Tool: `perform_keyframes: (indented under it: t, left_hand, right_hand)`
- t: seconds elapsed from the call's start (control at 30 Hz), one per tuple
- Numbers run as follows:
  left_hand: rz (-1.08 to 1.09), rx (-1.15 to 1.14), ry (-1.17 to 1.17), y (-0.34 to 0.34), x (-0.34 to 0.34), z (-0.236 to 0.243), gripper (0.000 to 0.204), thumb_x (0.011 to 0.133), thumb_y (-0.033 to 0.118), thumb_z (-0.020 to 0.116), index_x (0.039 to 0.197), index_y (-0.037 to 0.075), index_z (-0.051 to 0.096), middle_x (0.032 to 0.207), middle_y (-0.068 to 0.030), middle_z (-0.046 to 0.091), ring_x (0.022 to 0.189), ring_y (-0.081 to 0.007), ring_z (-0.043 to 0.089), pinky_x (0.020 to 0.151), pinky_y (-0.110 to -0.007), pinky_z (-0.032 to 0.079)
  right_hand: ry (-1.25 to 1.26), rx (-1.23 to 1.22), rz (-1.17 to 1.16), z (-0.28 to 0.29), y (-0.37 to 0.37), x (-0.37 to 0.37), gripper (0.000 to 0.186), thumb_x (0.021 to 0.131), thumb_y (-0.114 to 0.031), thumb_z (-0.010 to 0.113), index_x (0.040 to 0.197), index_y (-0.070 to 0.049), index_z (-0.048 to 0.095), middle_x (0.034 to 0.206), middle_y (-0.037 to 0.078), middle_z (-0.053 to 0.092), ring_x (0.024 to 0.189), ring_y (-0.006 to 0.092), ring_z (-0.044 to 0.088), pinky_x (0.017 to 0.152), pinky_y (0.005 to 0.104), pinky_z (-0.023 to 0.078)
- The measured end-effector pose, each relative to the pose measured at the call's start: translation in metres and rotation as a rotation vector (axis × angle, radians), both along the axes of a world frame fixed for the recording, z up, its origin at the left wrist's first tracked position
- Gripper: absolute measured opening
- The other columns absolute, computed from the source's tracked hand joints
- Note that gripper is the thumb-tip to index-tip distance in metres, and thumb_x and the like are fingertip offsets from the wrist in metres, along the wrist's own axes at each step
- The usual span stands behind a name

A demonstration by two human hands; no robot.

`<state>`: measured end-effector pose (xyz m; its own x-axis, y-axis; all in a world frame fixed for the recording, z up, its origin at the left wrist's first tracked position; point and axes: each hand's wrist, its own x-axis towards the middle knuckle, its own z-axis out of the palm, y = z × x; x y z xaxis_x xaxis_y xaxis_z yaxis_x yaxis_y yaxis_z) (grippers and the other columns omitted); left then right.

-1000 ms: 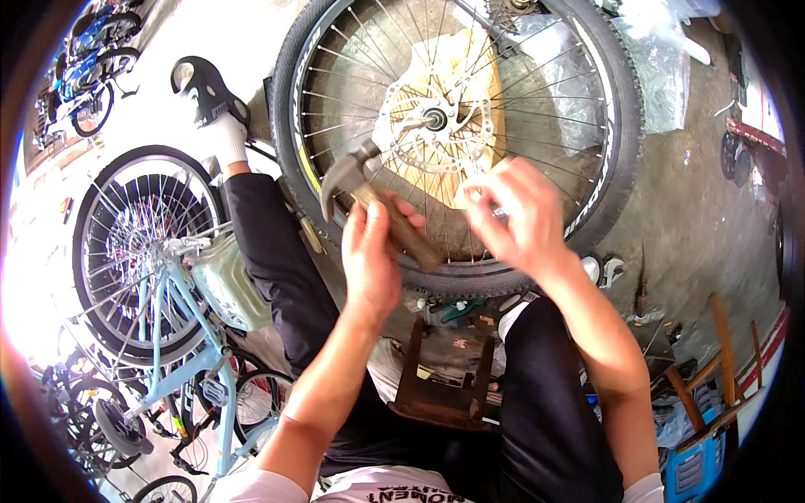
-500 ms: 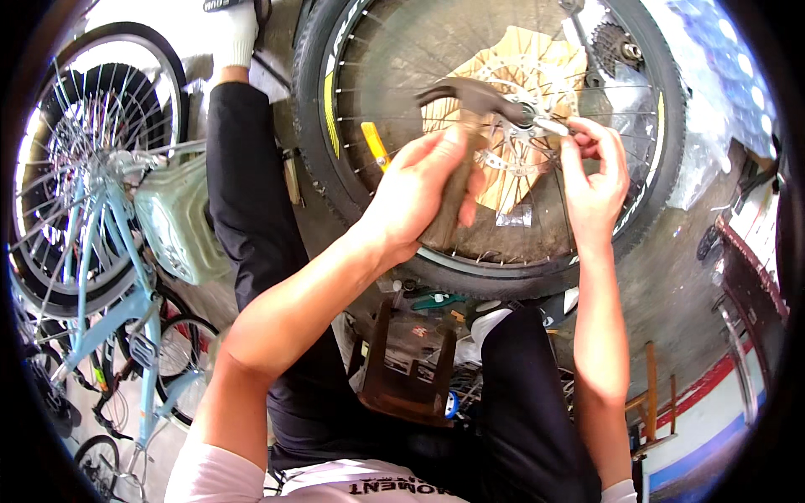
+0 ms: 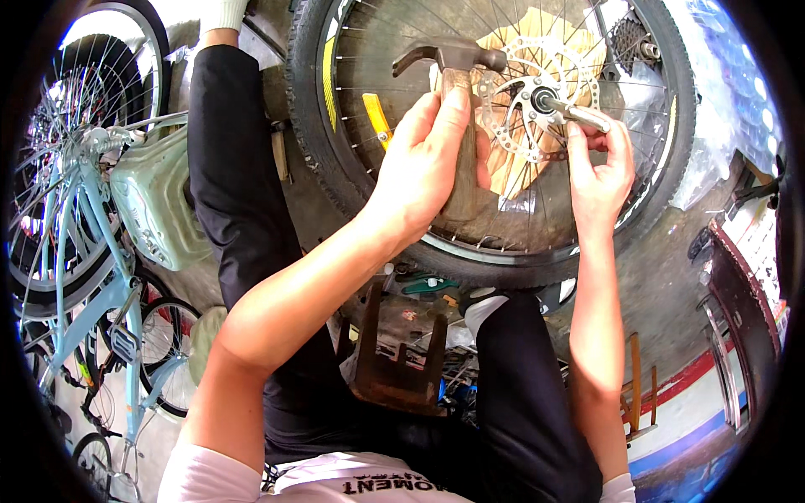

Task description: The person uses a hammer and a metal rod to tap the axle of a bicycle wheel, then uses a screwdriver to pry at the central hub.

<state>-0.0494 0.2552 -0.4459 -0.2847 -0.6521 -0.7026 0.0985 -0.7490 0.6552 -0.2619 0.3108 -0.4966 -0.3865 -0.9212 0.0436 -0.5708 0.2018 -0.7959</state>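
My left hand [image 3: 419, 168] is closed round the wooden handle of a claw hammer [image 3: 457, 57]; its striking face points right, apart from the rod. My right hand [image 3: 605, 172] pinches a short silver metal rod [image 3: 587, 117] between thumb and fingers. The rod's inner end is at the hub [image 3: 543, 99] of a bicycle wheel lying flat; whether it touches the hub is unclear. Round the hub sits a perforated brake disc [image 3: 549, 157]. The wheel's black knobby tyre [image 3: 306, 126] surrounds both hands' work area. Brown cardboard [image 3: 507, 180] lies under the spokes.
A yellow-handled tool [image 3: 376, 117] lies inside the wheel at left, a gear cassette [image 3: 631, 46] at upper right. A light-blue bicycle [image 3: 101, 302] and a pale green plastic stool [image 3: 155, 197] stand left. Between my legs is a brown wooden stool [image 3: 394, 386]. Bubble wrap [image 3: 713, 67] lies at right.
The hammer, blurred and close to the rod before, has drawn back to the left and up. My right hand keeps its pinch on the rod. The whole view has shifted slightly.
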Motion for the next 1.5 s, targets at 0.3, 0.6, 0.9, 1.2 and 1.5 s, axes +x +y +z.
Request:
perform_keyframes:
  t: [0.3,0.6,0.9,1.2,1.5]
  left_hand:
    - [-0.062,0.003,0.039,-0.001,-0.002,-0.003,0.05,0.112,0.044,0.048,0.13,-0.001,0.058,0.084,-0.0051,0.065,0.065,-0.0128,0.062,0.063,-0.027,0.05]
    - [-0.067,0.016,0.054,0.003,-0.005,-0.002,0.045,0.112,0.041,0.049,0.129,0.001,0.059,0.084,-0.0048,0.066,0.064,-0.0123,0.061,0.063,-0.026,0.05]
    - [-0.059,-0.012,0.067,0.002,-0.002,-0.005,0.048,0.111,0.044,0.048,0.129,0.0,0.058,0.083,-0.0046,0.065,0.065,-0.0127,0.061,0.061,-0.026,0.05]
    - [-0.393,-0.35,-0.175,0.038,0.009,0.0,0.046,0.104,0.026,0.063,0.139,0.001,0.047,0.093,-0.0083,0.064,0.075,-0.0156,0.061,0.07,-0.03,0.051]
    - [-1.18,-1.181,-0.572,0.04,-0.001,0.008,0.054,0.072,0.011,0.082,0.121,0.008,0.06,0.101,-0.0093,0.057,0.086,-0.0294,0.066,0.072,-0.039,0.057]
  right_hand:
    - [0.007,-0.013,0.002,-0.001,0.006,-0.004,0.023,0.088,0.001,0.075,0.11,-0.004,0.071,0.091,0.004,0.065,0.075,0.0128,0.061,0.072,0.0281,0.051]
    - [-0.02,-0.011,-0.015,-0.001,0.009,-0.008,0.023,0.087,0.001,0.076,0.109,-0.004,0.072,0.09,0.005,0.065,0.077,0.0132,0.061,0.071,0.0282,0.051]
    - [-0.048,-0.001,-0.04,-0.001,0.011,-0.009,0.022,0.087,-0.001,0.075,0.109,-0.004,0.072,0.09,0.004,0.065,0.074,0.0139,0.061,0.072,0.0288,0.051]
    - [0.007,-0.03,-0.101,-0.003,0.014,-0.014,0.024,0.087,-0.001,0.074,0.11,-0.006,0.072,0.097,0.006,0.066,0.082,0.0168,0.062,0.076,0.0306,0.051]
    - [0.043,0.049,-0.235,-0.013,0.026,-0.025,0.038,0.086,-0.011,0.078,0.123,-0.011,0.067,0.109,0.007,0.062,0.088,0.0204,0.06,0.082,0.0352,0.052]
